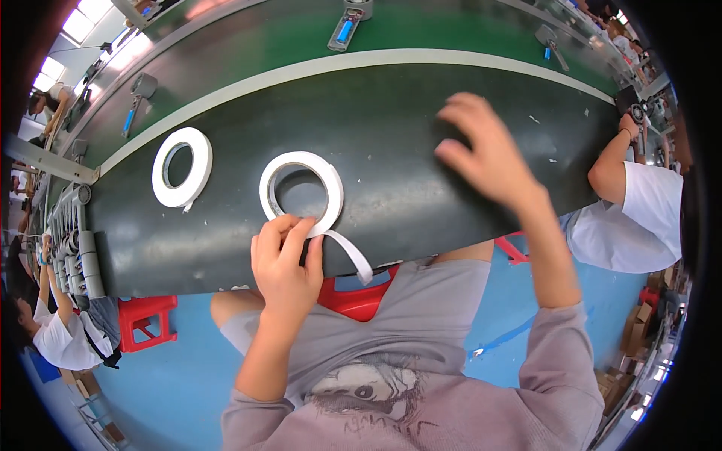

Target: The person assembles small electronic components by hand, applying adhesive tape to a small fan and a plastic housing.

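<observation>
My left hand (287, 259) pinches the near edge of a roll of white tape (333, 188) standing over the dark work surface. From that roll a loose strip of tape (352, 254) curls down past the surface's near edge. My right hand (485, 150) is raised over the right half of the surface, fingers apart, holding nothing, slightly blurred. A second roll of white tape (201, 167) lies to the left, with a short end sticking out at its lower side.
Beyond the dark work surface (421, 105) runs a green conveyor belt (451, 34) carrying grey devices with blue parts (346, 30). Many grey devices (89, 263) are lined up at the left end. Co-workers (635, 203) sit at both sides. A red stool (147, 323) stands at left.
</observation>
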Demonstrator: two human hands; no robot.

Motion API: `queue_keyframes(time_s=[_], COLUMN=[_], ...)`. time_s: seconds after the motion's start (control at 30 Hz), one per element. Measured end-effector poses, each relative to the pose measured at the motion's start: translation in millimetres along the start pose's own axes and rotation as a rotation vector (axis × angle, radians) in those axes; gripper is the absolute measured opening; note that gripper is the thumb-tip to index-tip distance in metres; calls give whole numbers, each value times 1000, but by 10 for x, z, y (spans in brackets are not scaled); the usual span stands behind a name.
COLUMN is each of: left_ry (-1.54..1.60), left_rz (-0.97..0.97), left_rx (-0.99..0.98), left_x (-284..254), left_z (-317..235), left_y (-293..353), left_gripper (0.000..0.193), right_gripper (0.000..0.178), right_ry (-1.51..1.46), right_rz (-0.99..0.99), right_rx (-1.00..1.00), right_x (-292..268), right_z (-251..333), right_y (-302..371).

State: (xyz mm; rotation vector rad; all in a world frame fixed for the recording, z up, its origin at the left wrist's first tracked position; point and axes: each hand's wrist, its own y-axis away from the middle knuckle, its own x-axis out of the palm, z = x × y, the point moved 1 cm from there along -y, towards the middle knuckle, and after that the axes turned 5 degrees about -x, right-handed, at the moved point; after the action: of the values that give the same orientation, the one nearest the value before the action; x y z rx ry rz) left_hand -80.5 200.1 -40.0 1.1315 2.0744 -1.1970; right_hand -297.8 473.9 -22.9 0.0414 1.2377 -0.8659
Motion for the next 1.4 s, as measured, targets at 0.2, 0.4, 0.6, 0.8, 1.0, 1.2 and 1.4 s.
queue_keyframes(time_s=[0.2,0.4,0.6,0.8,1.0,1.2,1.4], left_ry=[-86,-163,-231,-223,-202,-187,-147], left_rz=[-20,39,59,79,60,-8,-42], left_rx=[23,26,76,94,100,110,88], left_x=[76,81,117,149,187,247,304], left_z=[-48,-115,-184,-246,-361,-454,-518], left_y=[-4,63,100,73,-6,15,44], left_gripper=[34,32,29,24,25,23,28], right_gripper=[72,79,65,52,42,38,38], right_ry=[466,576,458,271,397,-166,-821], right_rz=[-200,-414,-719,-616,-449,-611,-520], right_rx=[596,955,975,954,878,768,570], right_x=[-263,-669,-959,-907,-880,-809,-794], right_z=[-2241,-3389,-4259,-4399,-4185,-3922,-2595], right_y=[378,395,369,222,42,153,316])
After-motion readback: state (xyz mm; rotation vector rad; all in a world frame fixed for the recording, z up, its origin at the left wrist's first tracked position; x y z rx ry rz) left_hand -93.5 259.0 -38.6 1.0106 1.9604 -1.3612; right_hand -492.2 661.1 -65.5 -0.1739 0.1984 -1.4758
